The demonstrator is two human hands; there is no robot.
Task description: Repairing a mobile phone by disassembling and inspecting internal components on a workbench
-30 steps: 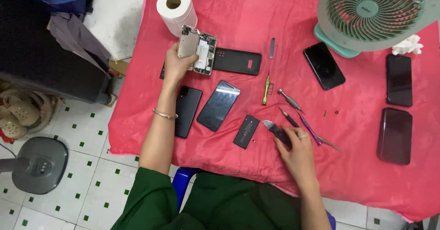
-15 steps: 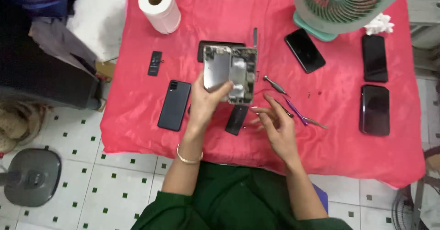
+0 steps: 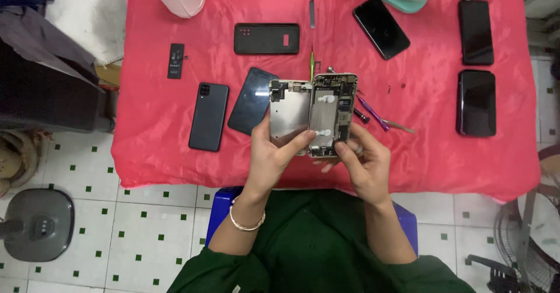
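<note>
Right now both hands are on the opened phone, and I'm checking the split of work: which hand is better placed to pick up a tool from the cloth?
Right hand: it touches the opened phone lightly, nearest the purple tool. Left hand keeps the main grip.

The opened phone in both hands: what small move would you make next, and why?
Probably bring the right hand fingertips onto the exposed inner board. The opened phone is held up over the red cloth, the left hand steadies its metal plate with the thumb, and the right hand grips only the lower corner.
</note>
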